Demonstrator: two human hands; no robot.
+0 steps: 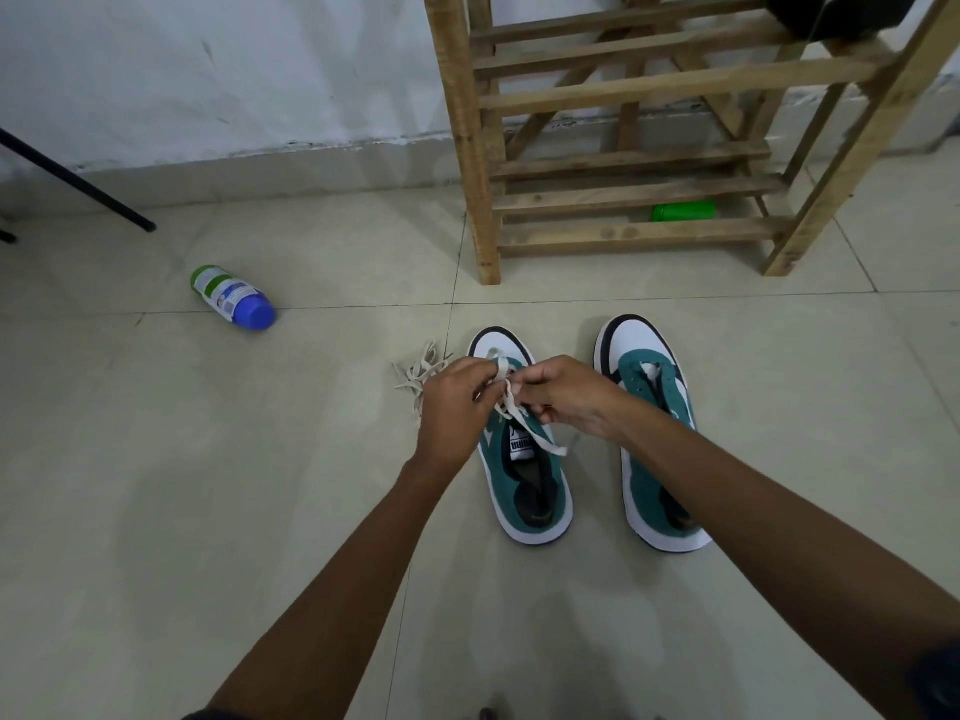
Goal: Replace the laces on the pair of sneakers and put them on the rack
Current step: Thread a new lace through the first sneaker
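- Teal cloth sneaker with white rubbery sole (524,475), matt; its twin (657,459) alike.
- Flat cream woven lace (511,402), soft, matt.
- Rough, unpainted wooden slatted rack (628,194).
- Pale glossy floor tiles (208,485), faintly reflective.
- Smooth plastic bottle with blue cap (234,298), paper-like label.

"PUMA" on sneaker tongue label (521,447).

Pale tiled floor (208,485) meets a scuffed white wall (208,70); a bottle (232,297) lies on the tiles.
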